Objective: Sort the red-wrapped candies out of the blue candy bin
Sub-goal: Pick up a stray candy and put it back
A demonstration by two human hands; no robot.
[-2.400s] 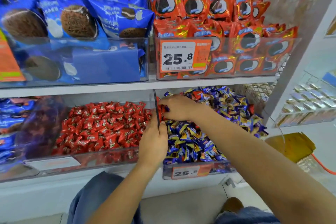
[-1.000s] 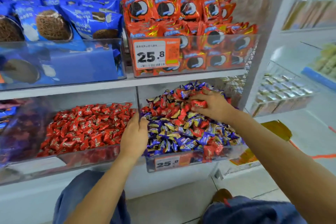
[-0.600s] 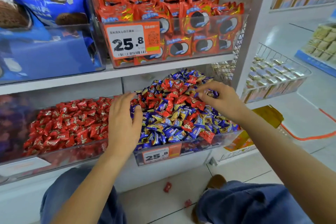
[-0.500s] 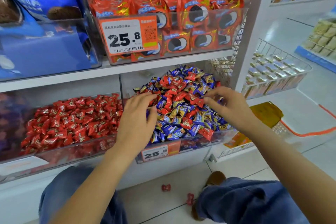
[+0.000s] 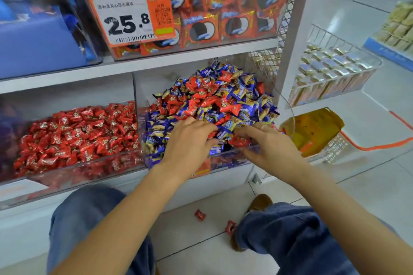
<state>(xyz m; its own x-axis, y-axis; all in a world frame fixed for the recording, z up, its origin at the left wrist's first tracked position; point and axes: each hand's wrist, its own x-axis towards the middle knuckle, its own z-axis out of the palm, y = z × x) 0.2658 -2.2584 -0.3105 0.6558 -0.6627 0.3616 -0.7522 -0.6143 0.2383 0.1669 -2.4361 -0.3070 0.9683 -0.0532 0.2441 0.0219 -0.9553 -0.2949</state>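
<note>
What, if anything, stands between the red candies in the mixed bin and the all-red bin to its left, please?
A clear divider wall separates the mixed bin from the red bin. Red candies must be lifted over it; both bins look open-topped.

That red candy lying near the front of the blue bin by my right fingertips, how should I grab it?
Pinch the red candy across its plump middle from above with the right hand; it lies flat on top of the pile, and the twisted ends are flimsy.

Shelf (image 5: 192,56) overhangs bin (image 5: 143,140) — front open.
</note>
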